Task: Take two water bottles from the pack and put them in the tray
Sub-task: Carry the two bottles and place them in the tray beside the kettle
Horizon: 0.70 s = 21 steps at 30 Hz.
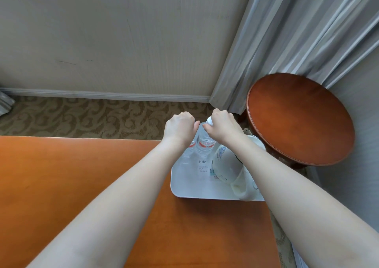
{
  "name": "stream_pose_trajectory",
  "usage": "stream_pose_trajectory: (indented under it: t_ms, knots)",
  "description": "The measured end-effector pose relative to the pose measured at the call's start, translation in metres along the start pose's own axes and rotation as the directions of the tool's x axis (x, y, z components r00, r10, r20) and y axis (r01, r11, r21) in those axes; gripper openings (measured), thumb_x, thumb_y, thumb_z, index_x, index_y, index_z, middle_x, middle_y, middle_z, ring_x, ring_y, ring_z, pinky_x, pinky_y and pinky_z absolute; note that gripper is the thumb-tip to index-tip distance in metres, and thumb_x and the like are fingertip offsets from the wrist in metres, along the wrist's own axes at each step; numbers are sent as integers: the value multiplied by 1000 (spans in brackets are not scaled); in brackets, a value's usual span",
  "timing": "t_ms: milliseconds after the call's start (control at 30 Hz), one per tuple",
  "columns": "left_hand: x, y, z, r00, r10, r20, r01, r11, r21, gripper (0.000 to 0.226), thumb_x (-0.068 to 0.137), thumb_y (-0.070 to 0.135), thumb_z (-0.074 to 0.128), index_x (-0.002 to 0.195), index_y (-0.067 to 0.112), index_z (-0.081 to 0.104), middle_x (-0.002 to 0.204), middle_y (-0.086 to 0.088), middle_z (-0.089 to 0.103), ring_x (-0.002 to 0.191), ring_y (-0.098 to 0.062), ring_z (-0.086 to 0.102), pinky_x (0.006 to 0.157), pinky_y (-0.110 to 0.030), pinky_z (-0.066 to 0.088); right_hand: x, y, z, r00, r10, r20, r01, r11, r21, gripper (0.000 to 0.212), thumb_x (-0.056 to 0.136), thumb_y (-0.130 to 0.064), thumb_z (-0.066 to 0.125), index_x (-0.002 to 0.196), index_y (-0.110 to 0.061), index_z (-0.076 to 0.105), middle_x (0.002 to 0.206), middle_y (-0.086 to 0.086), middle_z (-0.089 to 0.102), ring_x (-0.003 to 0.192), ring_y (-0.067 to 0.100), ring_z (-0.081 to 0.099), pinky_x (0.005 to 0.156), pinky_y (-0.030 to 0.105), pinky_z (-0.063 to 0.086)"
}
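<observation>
**Two bottles going down into a crowded tray**

Nearest the camera, two bare forearms are stretching out over the orange table (61,175) toward the white tray (205,192) sitting at its far right corner.

The left hand (180,128) is curling closed around the top of the left bottle (187,152); its cap is hidden under the fingers, so how firm the hold is cannot be told. The right hand (222,127) is closing on the neck of the right bottle (205,142), with the white cap peeking out at the thumb side. Both bottles are standing upright, touching or nearly touching each other, at the far left part of the tray. Whether their bases are already resting on the tray floor is unclear. The pack is not showing anywhere.

Just right of the bottles, a white kettle (227,165) is taking up much of the tray. Beyond the table edge a round wooden stool (299,118) is standing by the curtain (297,32).

The likely trouble: the bottles are tall, narrow and held only at the top, so letting go before they are seated flat could be tipping one over. The right forearm is passing right above the kettle and could be knocking it while withdrawing. The tray is sitting close to the table's far edge, so a push could be sliding it off.
</observation>
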<state>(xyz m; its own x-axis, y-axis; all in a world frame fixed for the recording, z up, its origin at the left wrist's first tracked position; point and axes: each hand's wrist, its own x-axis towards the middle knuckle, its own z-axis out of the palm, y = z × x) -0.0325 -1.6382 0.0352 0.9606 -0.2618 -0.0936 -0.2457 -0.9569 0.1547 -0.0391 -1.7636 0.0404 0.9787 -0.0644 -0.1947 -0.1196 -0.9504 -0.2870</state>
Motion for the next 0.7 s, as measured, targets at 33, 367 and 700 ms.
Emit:
stream_pose_trajectory:
  t_ms: [33, 367, 700]
  knots:
    - [-1, 1, 1, 1000, -13, -6, 12, 1000, -25, 43, 99, 36, 38, 104, -3, 56, 106, -18, 64, 101, -36, 61, 75, -38, 47, 0, 0, 0, 1000, 6, -4, -6, 1000, 6, 30, 90, -25, 52, 101, 2, 49, 103, 22, 61, 101, 39, 55, 63, 35, 36]
    - [-2, 1, 3, 999, -32, -6, 31, 997, -66, 39, 98, 34, 43, 103, -2, 56, 106, -18, 64, 101, -35, 60, 67, -33, 37, -4, 0, 4, 1000, 0, -6, -1, 999, -49, 34, 92, -28, 51, 107, 2, 47, 107, 23, 61, 104, 39, 54, 67, 37, 38]
    - [-2, -2, 2, 995, -79, 57, 83, 994, -73, 55, 93, 52, 42, 113, 1, 52, 113, -16, 62, 106, -33, 58, 71, -34, 41, -11, 6, 1, 994, 36, 99, -40, 998, 38, 49, 89, -40, 56, 118, -3, 42, 116, 20, 59, 104, 37, 55, 72, 37, 41]
